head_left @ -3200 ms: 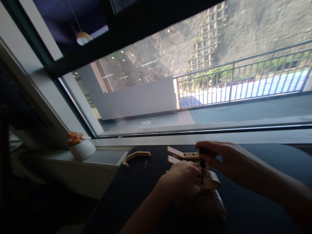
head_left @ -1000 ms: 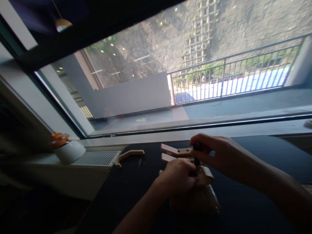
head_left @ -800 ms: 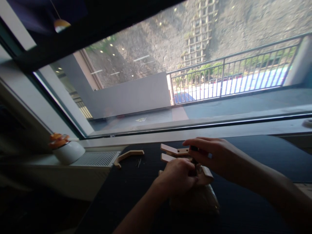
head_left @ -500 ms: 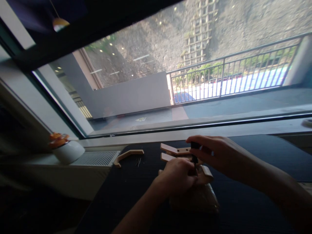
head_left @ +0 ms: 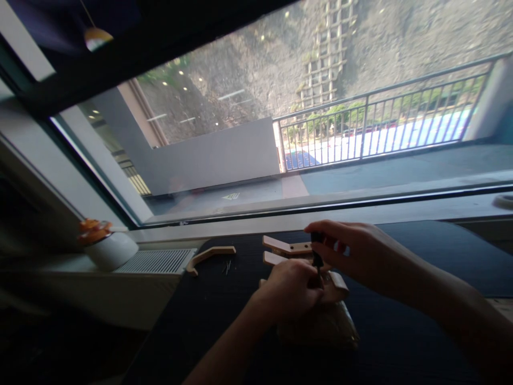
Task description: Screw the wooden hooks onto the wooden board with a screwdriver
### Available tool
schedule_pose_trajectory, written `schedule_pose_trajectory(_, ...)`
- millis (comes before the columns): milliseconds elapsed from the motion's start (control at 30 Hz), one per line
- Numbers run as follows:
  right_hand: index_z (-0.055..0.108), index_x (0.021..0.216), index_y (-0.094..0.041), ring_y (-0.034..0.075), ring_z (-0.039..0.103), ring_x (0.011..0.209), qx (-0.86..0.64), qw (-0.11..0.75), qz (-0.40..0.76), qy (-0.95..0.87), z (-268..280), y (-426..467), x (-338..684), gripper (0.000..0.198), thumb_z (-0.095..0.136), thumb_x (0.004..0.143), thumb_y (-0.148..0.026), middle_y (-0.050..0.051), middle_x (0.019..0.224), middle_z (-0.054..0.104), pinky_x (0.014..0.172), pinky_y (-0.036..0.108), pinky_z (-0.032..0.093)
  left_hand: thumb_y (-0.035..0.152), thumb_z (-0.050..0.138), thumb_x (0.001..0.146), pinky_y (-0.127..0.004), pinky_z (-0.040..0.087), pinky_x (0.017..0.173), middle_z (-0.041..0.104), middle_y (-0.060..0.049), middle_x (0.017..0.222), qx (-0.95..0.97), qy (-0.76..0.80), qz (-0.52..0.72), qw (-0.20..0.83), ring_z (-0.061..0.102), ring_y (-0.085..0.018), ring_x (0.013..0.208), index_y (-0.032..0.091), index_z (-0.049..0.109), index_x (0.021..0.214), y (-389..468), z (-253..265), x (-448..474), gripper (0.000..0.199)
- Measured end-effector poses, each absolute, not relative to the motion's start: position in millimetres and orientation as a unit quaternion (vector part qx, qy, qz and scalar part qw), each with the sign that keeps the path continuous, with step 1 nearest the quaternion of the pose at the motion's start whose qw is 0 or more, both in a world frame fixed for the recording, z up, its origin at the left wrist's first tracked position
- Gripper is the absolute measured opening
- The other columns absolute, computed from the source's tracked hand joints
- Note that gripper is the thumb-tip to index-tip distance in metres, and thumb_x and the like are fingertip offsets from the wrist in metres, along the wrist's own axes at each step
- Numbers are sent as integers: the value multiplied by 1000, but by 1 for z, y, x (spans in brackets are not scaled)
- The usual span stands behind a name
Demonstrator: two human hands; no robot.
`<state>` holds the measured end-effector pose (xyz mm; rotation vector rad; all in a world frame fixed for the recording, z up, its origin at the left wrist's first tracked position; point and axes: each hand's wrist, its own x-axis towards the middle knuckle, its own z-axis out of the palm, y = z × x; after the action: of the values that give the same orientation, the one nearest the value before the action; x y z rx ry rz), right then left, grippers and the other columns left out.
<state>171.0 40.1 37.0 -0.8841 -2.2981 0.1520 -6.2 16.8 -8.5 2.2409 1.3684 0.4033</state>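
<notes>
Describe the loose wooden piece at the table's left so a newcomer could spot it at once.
Below the big window is a black table. At its far left corner, beside thin metal pieces, lies a bent wooden piece. Unlike the wooden arms by the left hand, no hand touches it.

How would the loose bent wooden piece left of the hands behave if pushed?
The wooden piece looks solid and holds its bend, so it is probably stiff. Its squared end suggests sliding or pivoting rather than rolling. It might nudge the thin pins beside it.
</notes>
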Motion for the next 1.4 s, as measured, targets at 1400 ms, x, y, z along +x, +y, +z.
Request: schedule_pose_trajectory(1400, 67, 109, -22, 16, 65, 69, -335, 340, 66, -876, 41, 36, 170, 26, 50, 90, -25, 2, 88, 73, 57, 25, 44, 27, 62, 81, -24, 42, 65, 71, -1, 78, 824, 496, 145, 234, 62, -17, 75, 17, 73, 78, 16, -8, -5, 15)
